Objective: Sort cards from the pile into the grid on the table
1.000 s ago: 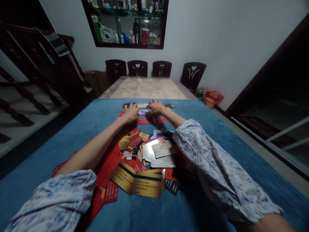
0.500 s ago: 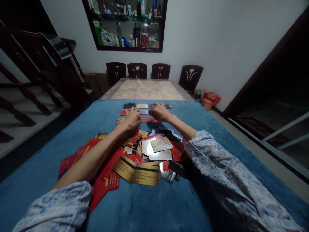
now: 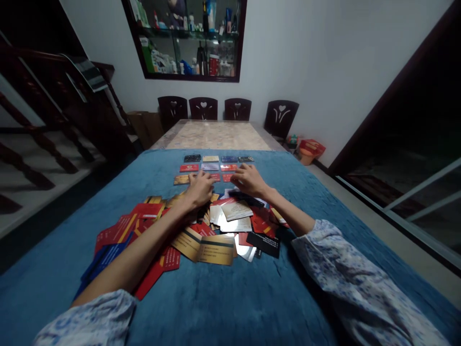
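Several small plastic cards lie in neat rows at the far part of the blue cloth point(image 3: 223, 302). My left hand point(image 3: 200, 187) hovers at the nearest row, fingers bent downward and apart, between a gold card point(image 3: 181, 179) and a partly covered red card point(image 3: 216, 177). Beside it, my right hand point(image 3: 249, 180) has its fingers loosely curved, the tips close to another red card point(image 3: 226, 178). Whether they touch it is hard to tell. Behind them sit a lavender card point(image 3: 210, 166) and an orange-red card point(image 3: 228, 167). No card shows inside either hand.
A loose heap of mixed cards, with a white-gold card point(image 3: 236, 210) on top, lies under my forearms. Gold cards point(image 3: 216, 250) and a black card point(image 3: 264, 243) edge it. Chairs point(image 3: 237, 109) stand beyond the stone tabletop point(image 3: 223, 134).
Both hands have drawn back from the middle row to the nearest row. The orange-red card in the middle row, formerly covered by my right hand, now shows. The view has shifted slightly.
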Demonstrator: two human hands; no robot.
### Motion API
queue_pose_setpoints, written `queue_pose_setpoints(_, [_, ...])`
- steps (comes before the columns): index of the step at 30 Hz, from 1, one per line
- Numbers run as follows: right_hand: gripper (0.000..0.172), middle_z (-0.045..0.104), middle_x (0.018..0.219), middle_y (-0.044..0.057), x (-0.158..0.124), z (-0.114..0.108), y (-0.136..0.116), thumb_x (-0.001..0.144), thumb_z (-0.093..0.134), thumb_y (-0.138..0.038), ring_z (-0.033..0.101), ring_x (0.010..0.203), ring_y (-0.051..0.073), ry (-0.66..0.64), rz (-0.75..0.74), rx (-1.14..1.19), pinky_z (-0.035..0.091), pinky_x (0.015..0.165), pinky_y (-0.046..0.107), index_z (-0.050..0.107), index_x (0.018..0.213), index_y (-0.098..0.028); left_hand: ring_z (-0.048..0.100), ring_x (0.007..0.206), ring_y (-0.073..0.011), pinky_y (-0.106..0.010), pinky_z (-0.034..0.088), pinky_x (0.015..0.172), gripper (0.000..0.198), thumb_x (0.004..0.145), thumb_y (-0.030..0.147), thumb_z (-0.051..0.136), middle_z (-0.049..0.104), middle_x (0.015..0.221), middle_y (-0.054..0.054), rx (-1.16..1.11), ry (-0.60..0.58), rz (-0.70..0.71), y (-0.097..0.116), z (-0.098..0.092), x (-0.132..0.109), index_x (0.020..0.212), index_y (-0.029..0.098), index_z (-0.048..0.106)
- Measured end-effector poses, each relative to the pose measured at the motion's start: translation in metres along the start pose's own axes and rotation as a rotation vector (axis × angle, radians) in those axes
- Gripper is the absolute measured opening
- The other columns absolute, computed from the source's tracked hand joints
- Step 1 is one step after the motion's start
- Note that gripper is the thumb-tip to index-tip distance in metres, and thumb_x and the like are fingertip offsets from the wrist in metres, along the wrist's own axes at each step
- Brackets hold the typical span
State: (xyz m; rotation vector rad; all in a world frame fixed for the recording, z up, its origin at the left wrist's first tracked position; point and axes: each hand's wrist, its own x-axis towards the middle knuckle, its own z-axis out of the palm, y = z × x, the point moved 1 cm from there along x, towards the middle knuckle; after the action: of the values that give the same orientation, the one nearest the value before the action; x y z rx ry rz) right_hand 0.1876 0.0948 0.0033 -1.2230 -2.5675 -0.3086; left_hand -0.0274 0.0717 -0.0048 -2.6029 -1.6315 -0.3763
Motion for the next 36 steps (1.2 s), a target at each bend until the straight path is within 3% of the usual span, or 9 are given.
queue_pose_setpoints(10, [0.028, 0.075, 0.099, 0.01, -0.051, 0.002, -0.004, 0.102, 0.05, -0.029, 0.05, 0.101, 0.025, 0.033, 0.018, 0.049, 0.029, 0.087, 0.039, 0.077, 0.101, -0.022, 0.051, 0.122, -0.0324, -0.061, 0.029, 0.106, 0.031, 0.094, 0.016, 0.05, 0.07, 0.122, -0.012, -0.043, 0.051, 0.061, 0.026, -0.001, -0.025, 0.111, 0.022, 0.075])
queue_pose_setpoints(17, [0.028, 0.074, 0.112, 0.011, -0.082, -0.001, -0.013, 0.102, 0.052, -0.036, 0.051, 0.106, 0.026, 0.071, 0.024, 0.106, 0.035, 0.089, 0.04, 0.077, 0.107, -0.024, 0.05, 0.118, -0.0314, -0.06, 0.028, 0.107, 0.026, 0.094, 0.026, 0.053, 0.072, 0.117, -0.01, -0.091, 0.075, 0.195, 0.047, -0.002, -0.038, 0.107, 0.025, 0.076])
queue_pose_setpoints(28, [0.033, 0.072, 0.125, 0.012, -0.108, 0.001, -0.022, 0.098, 0.059, -0.042, 0.051, 0.12, 0.031, 0.091, -0.141, 0.246, 0.038, 0.101, 0.049, 0.072, 0.121, -0.022, 0.052, 0.111, -0.0325, -0.058, 0.035, 0.1, 0.021, 0.086, 0.038, 0.062, 0.069, 0.104, -0.012, 0.004, -0.116, 0.306, 0.064, -0.018, -0.047, 0.084, 0.019, 0.071])
queue_pose_setpoints(36, [0.028, 0.075, 0.118, 0.011, -0.11, 0.005, -0.022, 0.099, 0.06, -0.036, 0.053, 0.117, 0.03, 0.146, -0.177, 0.237, 0.039, 0.098, 0.05, 0.073, 0.12, -0.022, 0.052, 0.11, -0.0317, -0.053, 0.038, 0.095, 0.021, 0.089, 0.035, 0.061, 0.067, 0.104, -0.013, 0.039, -0.174, 0.329, 0.066, -0.019, -0.048, 0.084, 0.016, 0.067])
